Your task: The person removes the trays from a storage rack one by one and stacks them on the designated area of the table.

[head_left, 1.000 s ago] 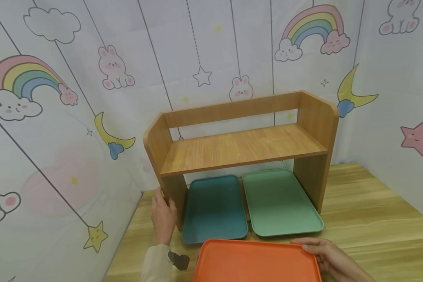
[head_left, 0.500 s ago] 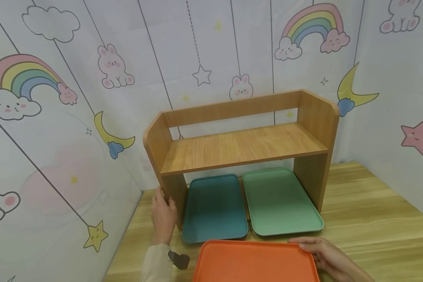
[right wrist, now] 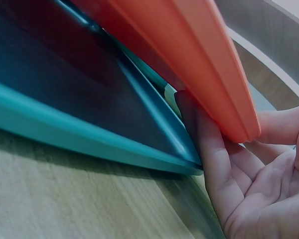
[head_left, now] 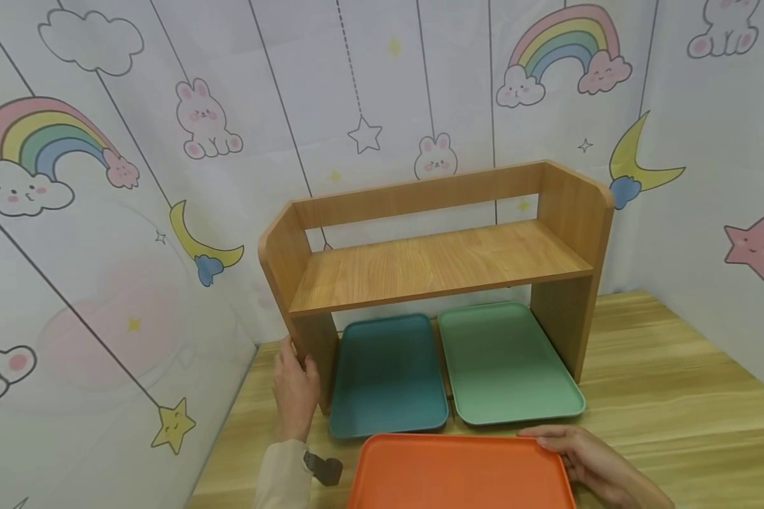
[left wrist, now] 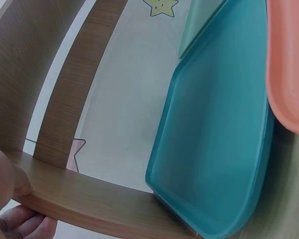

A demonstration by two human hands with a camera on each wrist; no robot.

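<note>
My left hand (head_left: pixel 296 392) grips the left side panel of a wooden desktop shelf (head_left: pixel 442 265); in the left wrist view the thumb (left wrist: pixel 5 177) lies on one face and fingers curl behind the other. At the front, my right hand (head_left: pixel 588 463) holds an orange tray (head_left: pixel 465 474) by its right far corner, thumb on the rim and fingers below. The right wrist view shows this tray (right wrist: pixel 189 59) tilted above a teal tray (right wrist: pixel 89 134) on the table. Under the shelf, a blue-teal tray (head_left: pixel 388 382) and a light green tray (head_left: pixel 509 367) lie side by side.
A wood-grain table (head_left: pixel 662 396) carries everything and extends to the right of the shelf. A white cloth backdrop (head_left: pixel 382 85) printed with rabbits, rainbows and stars stands close behind and on both sides.
The right hand and the orange tray have shifted slightly to the left. My left hand stays on the shelf panel, and the shelf and the two trays under it hold their places.
</note>
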